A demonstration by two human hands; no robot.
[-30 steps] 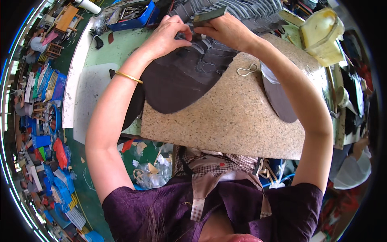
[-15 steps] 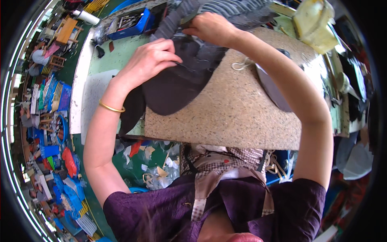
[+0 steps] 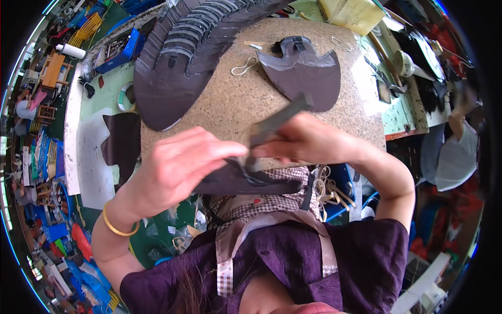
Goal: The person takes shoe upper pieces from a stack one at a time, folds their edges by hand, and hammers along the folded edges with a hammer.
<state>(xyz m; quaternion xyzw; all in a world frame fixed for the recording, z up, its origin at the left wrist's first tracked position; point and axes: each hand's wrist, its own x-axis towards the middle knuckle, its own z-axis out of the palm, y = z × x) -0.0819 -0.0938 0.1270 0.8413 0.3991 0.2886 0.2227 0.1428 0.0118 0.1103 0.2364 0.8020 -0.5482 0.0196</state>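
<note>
Over the near edge of the board, a dark brown leather piece (image 3: 272, 187) hangs in front of the checked apron. My left hand (image 3: 180, 165) is closed at its upper left side, thumb pointing right. My right hand (image 3: 306, 140) grips a dark, bar-shaped tool (image 3: 282, 119), smeared by motion, so its exact kind is unclear. The tool's lower end is close to my left thumb and the piece. Beyond lies a cut leather piece (image 3: 308, 81) with a grey-coated, notched upper edge. A long row of overlapping leather pieces (image 3: 172, 86) fans out at the far left.
The speckled board (image 3: 225, 99) lies on a pale green table. Around it are a tape roll (image 3: 125, 98), a blue tool tray (image 3: 119, 55), a yellowish container (image 3: 355, 15), an elastic loop (image 3: 244, 66) and another dark piece (image 3: 123, 144) at the left edge.
Both hands have come back from the overlapping row toward my body. A leather piece is now at the board's near edge, and the row shows uncovered.
</note>
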